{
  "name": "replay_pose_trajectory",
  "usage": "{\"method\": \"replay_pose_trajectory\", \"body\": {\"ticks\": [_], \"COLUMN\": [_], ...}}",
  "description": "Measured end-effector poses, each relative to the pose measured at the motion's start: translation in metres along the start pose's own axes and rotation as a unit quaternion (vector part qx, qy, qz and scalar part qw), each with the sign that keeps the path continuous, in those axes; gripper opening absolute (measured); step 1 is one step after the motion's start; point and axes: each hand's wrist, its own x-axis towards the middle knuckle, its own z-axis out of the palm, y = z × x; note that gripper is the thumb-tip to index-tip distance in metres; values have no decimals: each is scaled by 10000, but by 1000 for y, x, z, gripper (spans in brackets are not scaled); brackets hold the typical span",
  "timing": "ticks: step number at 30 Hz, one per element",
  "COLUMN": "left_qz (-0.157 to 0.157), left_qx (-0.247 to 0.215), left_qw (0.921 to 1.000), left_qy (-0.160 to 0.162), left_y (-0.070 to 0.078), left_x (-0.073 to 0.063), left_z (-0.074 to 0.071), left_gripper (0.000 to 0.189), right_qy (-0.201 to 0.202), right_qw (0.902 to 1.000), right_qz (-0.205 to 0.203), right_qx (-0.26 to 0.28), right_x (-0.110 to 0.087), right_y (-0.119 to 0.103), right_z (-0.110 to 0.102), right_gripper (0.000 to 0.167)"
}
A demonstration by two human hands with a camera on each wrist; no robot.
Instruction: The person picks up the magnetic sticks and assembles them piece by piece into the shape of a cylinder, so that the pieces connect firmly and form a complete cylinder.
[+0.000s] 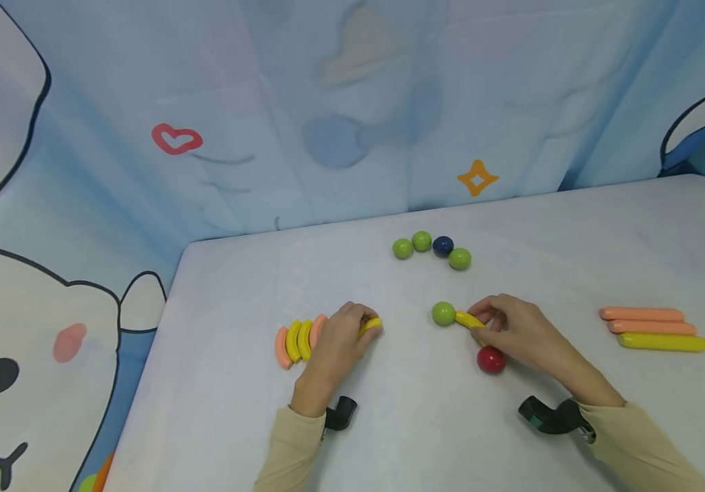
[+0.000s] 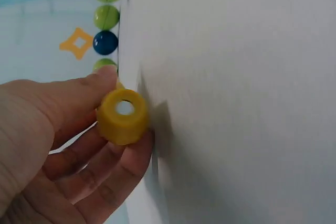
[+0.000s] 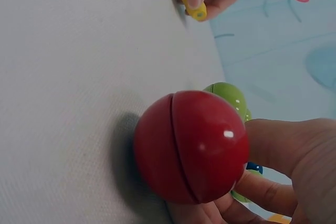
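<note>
My left hand (image 1: 340, 342) pinches a short yellow curved rod (image 2: 123, 121) between thumb and fingers; its round end shows a silvery centre in the left wrist view. Just left of that hand, orange and yellow curved rods (image 1: 293, 340) lie side by side in a row, partly covered by it. My right hand (image 1: 521, 331) grips another yellow curved rod (image 1: 468, 320) by its middle. A green ball (image 1: 443, 313) sits at the far end of this rod, and a red ball (image 3: 191, 148) at the near end, close over the table.
Toward the back of the white table (image 1: 235, 287), several balls stand in a chain: green balls (image 1: 459, 258) and a dark blue ball (image 1: 443, 246). On the right lie two straight orange rods (image 1: 641, 313) and a straight yellow rod (image 1: 664, 342). A printed curtain (image 1: 358, 178) hangs behind.
</note>
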Motion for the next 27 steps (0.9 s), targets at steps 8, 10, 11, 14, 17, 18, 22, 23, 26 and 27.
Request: {"method": "replay_pose_trajectory", "body": {"ticks": [8,10,11,14,17,18,22,23,26,27], "left_qz": [277,324,345,260,74,9,-235,-295,-455,-478], "left_qx": [-536,-598,-612,-680,-829,-898,-1225,-1257,-1295,-1268], "left_qw": [9981,9977,9975,9967,9947,9937,9895,9892,9889,9893], "left_qy": [-90,6,87,357,611,674,727,690,568,536], "left_y": [23,27,28,31,32,32,34,35,38,38], "left_x": [11,12,13,14,15,16,19,19,21,21], "left_z": [17,22,24,31,36,36,38,39,41,41], "left_gripper": [25,25,25,25,25,25,24,24,23,23], "right_qy": [-27,-85,-114,-167,-182,-174,-141,-141,-149,-149], "right_qw": [9999,9998,9997,9997,9997,9997,9998,9998,9997,9997], "right_qz": [-148,-163,-159,-135,-122,-121,-110,-105,-101,-104], "right_qx": [74,115,124,139,143,137,122,127,149,153], "right_x": [3,5,5,5,5,5,5,5,4,4], "right_y": [-6,-9,-10,-11,-10,-10,-8,-8,-8,-8], "right_z": [4,6,6,7,7,7,6,5,5,5], "right_gripper": [35,35,35,34,35,35,34,34,35,35]}}
